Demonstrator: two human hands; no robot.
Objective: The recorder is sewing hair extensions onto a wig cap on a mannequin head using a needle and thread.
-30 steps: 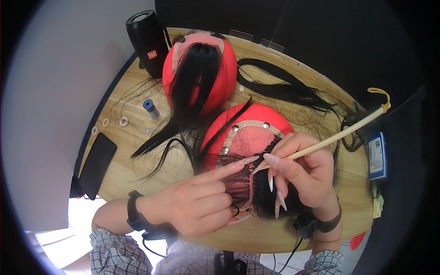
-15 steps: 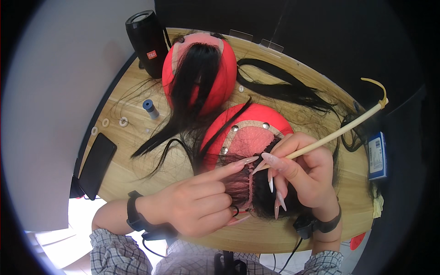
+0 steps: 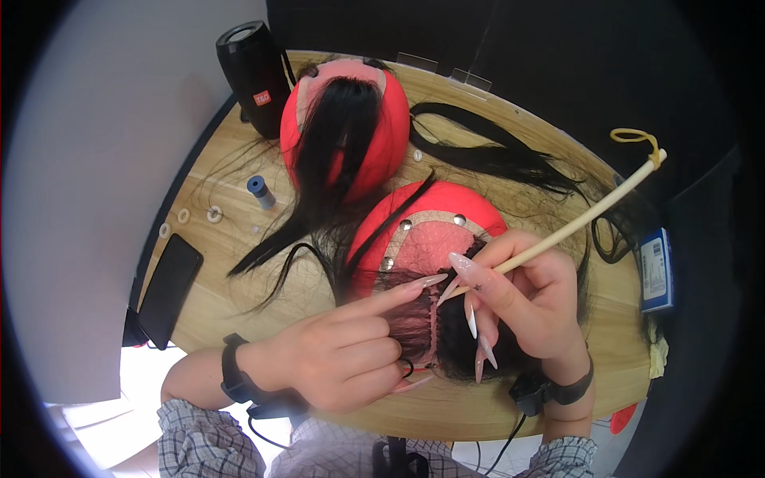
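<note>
My right hand point(image 3: 530, 291) pinches a ventilating needle with a long pale stick handle point(image 3: 586, 217); a yellow rubber band point(image 3: 635, 135) is tied at its upper end. Its working tip is too fine to make out by the fingertips. My left hand point(image 3: 339, 354) points its index finger at the same spot, fingertip against the hair, with the other fingers curled under; what they hold is hidden. Beneath both hands lies a wig cap point(image 3: 437, 243) of pink mesh on a red rounded block point(image 3: 482, 205), with dark hair point(image 3: 410, 323) on either side of a pink parting line.
Behind stands a second red block point(image 3: 394, 135) with a long black hair piece point(image 3: 347, 119). Around the desk point(image 3: 215, 295) are a black speaker point(image 3: 253, 84), a blue-topped spool point(image 3: 260, 191), a phone point(image 3: 170, 291), small rings point(image 3: 214, 213), a hair bundle point(image 3: 494, 147) and a blue-white box point(image 3: 656, 269).
The handle's upper end has dipped slightly left and down, and its rubber band has swung. My right thumb has shifted a little up and left. My left hand stays nearly still.
</note>
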